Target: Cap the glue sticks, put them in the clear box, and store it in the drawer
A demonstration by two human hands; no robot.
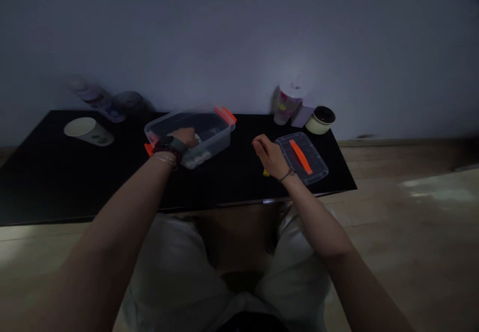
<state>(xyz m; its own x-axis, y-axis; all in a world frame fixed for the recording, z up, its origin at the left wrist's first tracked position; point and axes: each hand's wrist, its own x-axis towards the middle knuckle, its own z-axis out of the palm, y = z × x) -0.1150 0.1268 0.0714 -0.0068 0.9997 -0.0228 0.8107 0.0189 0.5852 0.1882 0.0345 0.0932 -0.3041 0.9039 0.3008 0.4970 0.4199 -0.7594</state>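
Note:
My left hand [186, 136] reaches down into a clear plastic storage box [219, 145] with orange latches. Its fingers are bent and closed, with something whitish beside them that I cannot make out. Several small white rounded items [198, 159] show through the box's near wall. Over the table, right of the box, my right hand [270, 156] is curled closed, and nothing shows in it. Beside that hand lies the box's clear lid [318, 161] with an orange handle [300, 156]. A small yellow item [266, 172] is partly hidden under the right hand.
On the black table [232, 187], a paper cup [90, 131] lies tilted at left, near a blurred bottle [95, 97] and a dark round object [130, 103]. At the back right stand a lidded plastic cup [287, 105], a pale purple box [302, 116] and a cream-coloured jar [318, 124].

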